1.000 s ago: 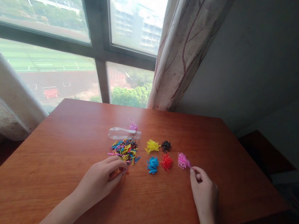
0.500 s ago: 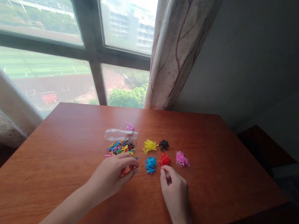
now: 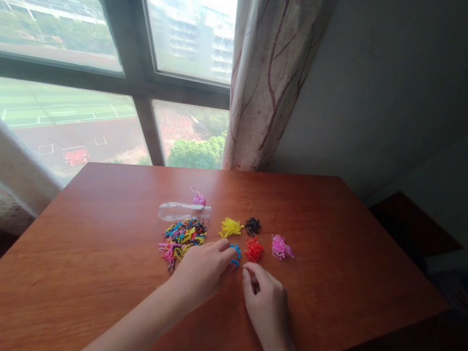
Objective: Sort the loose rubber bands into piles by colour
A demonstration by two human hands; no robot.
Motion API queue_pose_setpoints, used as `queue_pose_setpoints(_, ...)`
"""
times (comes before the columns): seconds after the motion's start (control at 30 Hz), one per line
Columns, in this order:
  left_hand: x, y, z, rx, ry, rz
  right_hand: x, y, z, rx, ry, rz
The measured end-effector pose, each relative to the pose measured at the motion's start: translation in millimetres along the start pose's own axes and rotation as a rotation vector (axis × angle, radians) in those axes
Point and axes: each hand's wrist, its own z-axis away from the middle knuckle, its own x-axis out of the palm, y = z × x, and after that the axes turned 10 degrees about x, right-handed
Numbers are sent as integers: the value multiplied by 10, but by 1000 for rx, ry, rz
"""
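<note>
My left hand (image 3: 206,265) reaches over the pile of small blue loops (image 3: 235,252), hiding much of it. Its fingers are bent together, and what they hold, if anything, is hidden. My right hand (image 3: 265,294) rests on the table just in front of the red loops (image 3: 254,249), thumb and index finger pinched together. Anything in that pinch is too small to make out. Left of my left hand lies a larger heap of mixed-colour loops (image 3: 183,237), partly covered by the hand.
Yellow loops (image 3: 231,228), black loops (image 3: 253,226) and pink loops (image 3: 282,247) lie in separate piles on the wooden table (image 3: 84,235). Behind the mixed heap are a clear plastic bottle (image 3: 180,212) on its side and a pink cap with a loop (image 3: 199,199). A window and curtain stand beyond.
My left hand has moved right, from beside the mixed heap to the blue pile. At its fingertips a bit of blue showed before. My right hand has stayed nearly in place; the view shifted slightly.
</note>
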Motion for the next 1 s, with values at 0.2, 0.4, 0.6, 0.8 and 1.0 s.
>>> queue_pose_setpoints(0.2, -88, -139, 163, -87, 76, -15, -2, 3, 9, 0, 1, 5)
queue_pose_setpoints(0.4, -207, -440, 601, -216, 180, 18, 37, -115, 44, -30, -5, -52)
queue_pose_setpoints(0.6, -193, -556, 938, -316, 207, 81, 186, -432, 69, -119, -62, -58)
queue_pose_setpoints(0.8, -71, -538, 1036, -307, 193, 120, 350, -636, 87, -146, -160, 18)
queue_pose_setpoints(1.0, -15, -495, 1028, -289, 139, 151, 421, -671, 112, -125, -193, 87)
